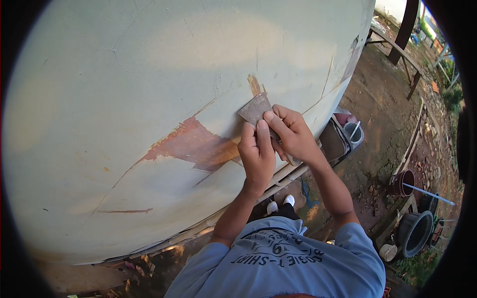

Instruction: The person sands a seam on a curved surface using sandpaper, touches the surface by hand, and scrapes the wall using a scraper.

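Left hand (pixel 257 151) and right hand (pixel 292 133) both pinch a flat, grey-brown sanding sheet (pixel 255 109), pressed against the smooth, pale curved hull (pixel 124 74); below-left of the grip, rusty orange bare patch (pixel 191 144) with flaking edges

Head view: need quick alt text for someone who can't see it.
Both hands, left hand and right hand, press a small scraper blade against a large pale painted hull beside a patch of bare brown surface. Buckets stand on dirt at right.
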Demonstrator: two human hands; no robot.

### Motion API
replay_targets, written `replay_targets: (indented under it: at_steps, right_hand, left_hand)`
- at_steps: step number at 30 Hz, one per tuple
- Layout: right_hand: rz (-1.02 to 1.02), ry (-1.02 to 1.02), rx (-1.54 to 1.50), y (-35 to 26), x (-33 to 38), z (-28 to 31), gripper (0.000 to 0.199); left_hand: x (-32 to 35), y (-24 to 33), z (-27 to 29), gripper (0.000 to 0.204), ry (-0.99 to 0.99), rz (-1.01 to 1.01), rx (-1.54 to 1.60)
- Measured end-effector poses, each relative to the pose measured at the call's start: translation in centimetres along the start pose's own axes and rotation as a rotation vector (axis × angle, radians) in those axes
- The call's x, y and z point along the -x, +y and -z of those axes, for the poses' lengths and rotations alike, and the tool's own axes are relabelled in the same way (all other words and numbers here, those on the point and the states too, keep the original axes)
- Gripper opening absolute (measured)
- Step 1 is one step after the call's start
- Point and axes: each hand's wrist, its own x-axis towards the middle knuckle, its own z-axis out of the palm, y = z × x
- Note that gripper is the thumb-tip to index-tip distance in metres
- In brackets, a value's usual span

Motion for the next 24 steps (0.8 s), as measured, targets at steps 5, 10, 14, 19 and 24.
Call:
replay_targets:
  at_steps: [5, 10, 14, 19, 24]
  right_hand:
    - [-0.027, 0.056, 0.068, 0.4, 0.3, 0.3, 0.035]
    - [0.021, 0.042, 0.044, -0.3, 0.0, -0.3, 0.035]
    - [-0.009, 0.056, 0.045, -0.9, -0.2, 0.1, 0.035]
    - [-0.004, 0.047, 0.027, -1.2, 0.1, -0.1, 0.036]
    - [-0.035, 0.052, 0.033, -1.9, -0.1, 0.0, 0.036]
  left_hand:
    - [0.3, -1.1, -0.3, 0.022, -0.013, -0.026, -0.113]
    - [-0.2, -0.5, 0.2, 0.023, -0.017, -0.027, -0.058]
    - [-0.5, -0.4, -0.3, 0.023, -0.019, -0.069, -0.112]
    - [-0.4, 0.1, -0.4, 0.023, -0.021, -0.04, -0.098]
    - [-0.6, 1.3, -1.2, 0.024, -0.003, -0.019, -0.036]
